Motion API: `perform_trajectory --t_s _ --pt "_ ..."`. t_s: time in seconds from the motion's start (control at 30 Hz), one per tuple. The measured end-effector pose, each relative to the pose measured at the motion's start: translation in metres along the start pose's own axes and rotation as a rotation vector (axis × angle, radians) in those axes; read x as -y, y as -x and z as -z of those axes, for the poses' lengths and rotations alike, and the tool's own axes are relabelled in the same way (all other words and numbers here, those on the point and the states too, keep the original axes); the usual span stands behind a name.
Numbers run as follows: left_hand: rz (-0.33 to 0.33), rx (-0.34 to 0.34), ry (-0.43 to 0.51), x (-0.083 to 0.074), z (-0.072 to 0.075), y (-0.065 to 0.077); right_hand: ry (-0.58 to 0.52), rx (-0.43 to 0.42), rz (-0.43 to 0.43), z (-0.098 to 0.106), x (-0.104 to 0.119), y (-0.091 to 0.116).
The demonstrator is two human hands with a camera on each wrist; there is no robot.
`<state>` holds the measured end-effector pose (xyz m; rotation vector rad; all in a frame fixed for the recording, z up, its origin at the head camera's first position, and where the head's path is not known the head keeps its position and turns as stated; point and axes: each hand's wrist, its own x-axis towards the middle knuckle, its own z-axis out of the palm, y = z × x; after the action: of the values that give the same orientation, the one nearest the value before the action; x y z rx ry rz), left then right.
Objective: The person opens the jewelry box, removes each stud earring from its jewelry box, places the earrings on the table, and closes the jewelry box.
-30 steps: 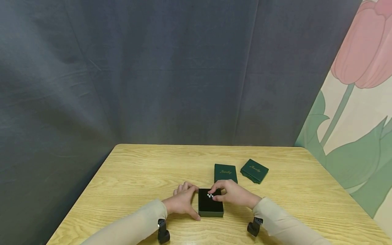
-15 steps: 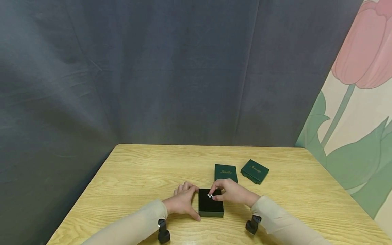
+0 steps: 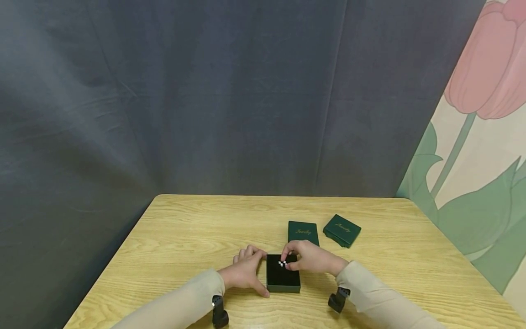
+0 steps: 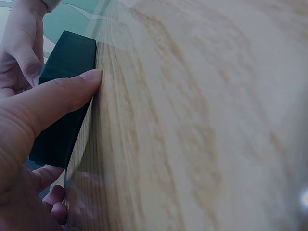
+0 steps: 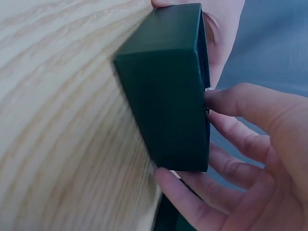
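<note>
A small dark green box bottom (image 3: 283, 289) with a black cushion inside sits on the table, lidless. My left hand (image 3: 244, 272) holds it from the left, thumb at the near corner and fingers at the far one. Over the cushion, my right hand (image 3: 310, 258) pinches a tiny piece of jewelry with white stones (image 3: 281, 263) between thumb and index finger; its exact kind cannot be told. In the right wrist view the box's green wall (image 5: 163, 110) hides most of that piece. The left wrist view shows my left thumb (image 4: 62, 96) across the box wall (image 4: 72, 53).
Behind the right hand lies a green piece with gold lettering (image 3: 302, 228), partly covered by that hand. Another lettered green box (image 3: 342, 230) lies turned at an angle farther right. The wooden table (image 3: 197, 224) ends at a dark curtain (image 3: 246, 114); a painted wall (image 3: 472, 205) stands right.
The right hand's fingertips and the small jewelry shift very slightly over the cushion, and the right wrist tilts a little. The left hand and the box stay in place.
</note>
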<state>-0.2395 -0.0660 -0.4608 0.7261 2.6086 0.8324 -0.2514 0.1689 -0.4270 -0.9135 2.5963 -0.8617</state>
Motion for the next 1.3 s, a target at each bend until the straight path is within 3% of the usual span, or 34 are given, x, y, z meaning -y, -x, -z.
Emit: perform_trajectory --t_s 0.17,0.4,0.63,0.9,1.3 --pt "0.001 0.001 0.000 0.001 0.000 -0.001 -0.018 -0.004 0.003 0.003 0.002 0.002" --pt "-0.004 -0.009 0.008 -0.001 0.001 0.000 -0.143 -0.032 -0.003 0.014 0.003 0.008" --pt "-0.004 0.004 0.021 0.002 0.001 -0.001 -0.152 -0.089 -0.017 0.032 -0.001 0.022" --pt "-0.006 0.010 0.026 0.002 0.001 0.000 -0.105 -0.118 -0.049 0.041 -0.018 0.037" --pt "-0.008 0.014 0.031 0.001 0.001 0.000 -0.161 -0.081 -0.109 0.032 -0.045 0.064"
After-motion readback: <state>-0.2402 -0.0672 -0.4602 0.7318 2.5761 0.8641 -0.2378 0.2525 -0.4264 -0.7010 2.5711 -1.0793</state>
